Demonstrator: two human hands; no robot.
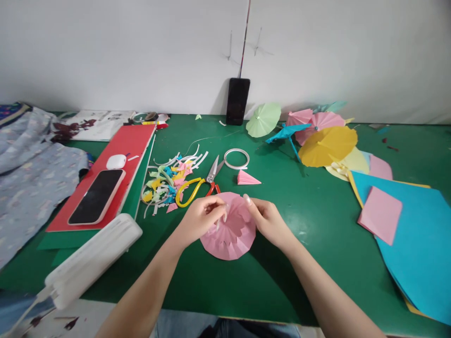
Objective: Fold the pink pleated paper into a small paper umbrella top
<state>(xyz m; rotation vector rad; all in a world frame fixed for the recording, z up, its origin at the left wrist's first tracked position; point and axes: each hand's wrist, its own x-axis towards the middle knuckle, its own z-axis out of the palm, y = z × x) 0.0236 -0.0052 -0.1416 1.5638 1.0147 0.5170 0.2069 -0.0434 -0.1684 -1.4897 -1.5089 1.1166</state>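
Taking the pink paper disc [230, 231] as the middle of the clock, with twelve towards the wall, the folding on this piece looks done: its pleats are spread into a full round with a sunken, ruffled centre. Its shaping seems unfinished, since the pleats stand uneven and no stick shows on it. The left hand [205, 217], at ten o'clock, is narrowed to a pinch on the disc's folds; the right hand [269, 219], at two, grips the rim with the thumb in front, though its other fingertips are hidden. A folded pink wedge [247, 177] lies at one o'clock, unopened. Towards two, near the wall, sit made-up paper umbrellas, including a yellow umbrella [327, 146] and a blue umbrella [289, 133] whose stick shows. Cutting appears well advanced, judging by the scissors [210, 178] at eleven and the heap of paper scraps [167, 180] at ten. Pink paper squares [381, 213], at three, lie flat and unpleated on blue sheets [419, 234].
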